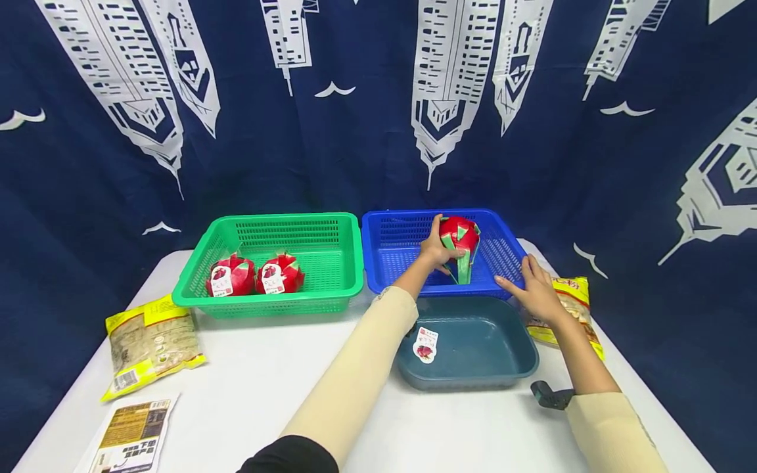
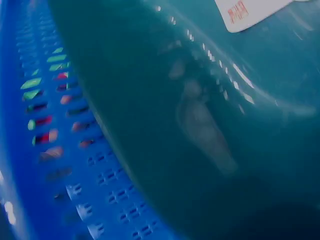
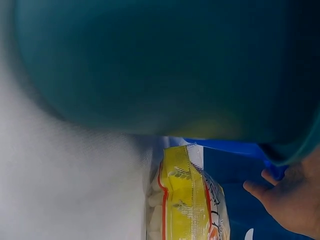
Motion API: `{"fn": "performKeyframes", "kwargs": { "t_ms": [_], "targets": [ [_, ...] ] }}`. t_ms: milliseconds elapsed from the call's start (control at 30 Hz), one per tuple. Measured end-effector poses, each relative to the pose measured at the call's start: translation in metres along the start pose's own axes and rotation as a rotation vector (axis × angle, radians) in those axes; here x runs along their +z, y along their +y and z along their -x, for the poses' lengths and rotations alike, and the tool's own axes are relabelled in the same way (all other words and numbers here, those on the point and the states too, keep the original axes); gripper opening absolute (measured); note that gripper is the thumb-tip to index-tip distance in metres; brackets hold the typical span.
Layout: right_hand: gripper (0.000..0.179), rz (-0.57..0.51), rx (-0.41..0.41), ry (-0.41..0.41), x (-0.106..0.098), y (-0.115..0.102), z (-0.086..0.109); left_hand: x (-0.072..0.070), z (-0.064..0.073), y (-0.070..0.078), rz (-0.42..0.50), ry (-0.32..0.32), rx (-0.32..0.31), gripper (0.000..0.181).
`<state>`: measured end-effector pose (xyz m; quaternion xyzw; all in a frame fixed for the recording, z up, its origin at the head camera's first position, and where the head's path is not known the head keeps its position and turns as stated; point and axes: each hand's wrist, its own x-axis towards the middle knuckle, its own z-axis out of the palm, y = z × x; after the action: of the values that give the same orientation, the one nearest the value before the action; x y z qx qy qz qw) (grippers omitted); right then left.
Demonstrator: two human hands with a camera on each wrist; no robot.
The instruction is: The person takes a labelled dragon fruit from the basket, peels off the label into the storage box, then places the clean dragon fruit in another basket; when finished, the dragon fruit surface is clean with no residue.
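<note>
My left hand point(image 1: 434, 250) grips the red fruit point(image 1: 458, 230) inside the blue basket point(image 1: 390, 255); my right hand point(image 1: 541, 294) lies unclenched by its rim. Probably mid-transfer; next needs steadiness

Dim, blurry left wrist view

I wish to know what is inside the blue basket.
A red-and-green fruit, gripped by the left hand, shows inside the blue basket. The area behind fruit and hand is covered, so I cannot tell what lies there.
</note>
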<state>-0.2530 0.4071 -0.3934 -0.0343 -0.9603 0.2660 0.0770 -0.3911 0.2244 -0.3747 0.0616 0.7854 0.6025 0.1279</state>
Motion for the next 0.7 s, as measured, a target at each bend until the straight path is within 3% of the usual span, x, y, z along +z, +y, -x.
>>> {"fn": "performKeyframes", "kwargs": {
  "t_ms": [167,300,467,533,600,633,667,700],
  "targets": [
    [0.096,0.004,-0.015,0.009,0.002,-0.001,-0.003,0.009,-0.008,-0.005,-0.032,-0.017,-0.07,0.107],
    [0.097,0.001,-0.007,0.018,0.004,-0.001,-0.003,0.008,-0.021,-0.018,-0.095,-0.104,-0.098,0.111],
    [0.098,0.004,0.013,0.025,0.001,0.0,0.0,0.024,-0.085,-0.07,-0.239,-0.288,0.029,0.116],
    [0.097,0.012,0.017,0.025,0.0,0.001,0.001,0.03,-0.104,-0.084,-0.277,-0.339,0.035,0.114],
    [0.097,0.013,0.016,0.02,0.001,0.0,0.001,0.031,-0.105,-0.088,-0.33,-0.367,0.035,0.112],
    [0.097,0.011,0.014,0.018,0.001,0.0,0.0,0.028,-0.098,-0.084,-0.341,-0.376,0.019,0.11],
    [0.097,0.009,0.012,0.016,0.001,0.0,0.0,0.041,-0.135,-0.106,-0.342,-0.381,0.009,0.114],
    [0.097,0.005,0.01,0.014,0.002,-0.001,0.0,0.05,-0.162,-0.122,-0.325,-0.388,0.002,0.118]
  ]
}}
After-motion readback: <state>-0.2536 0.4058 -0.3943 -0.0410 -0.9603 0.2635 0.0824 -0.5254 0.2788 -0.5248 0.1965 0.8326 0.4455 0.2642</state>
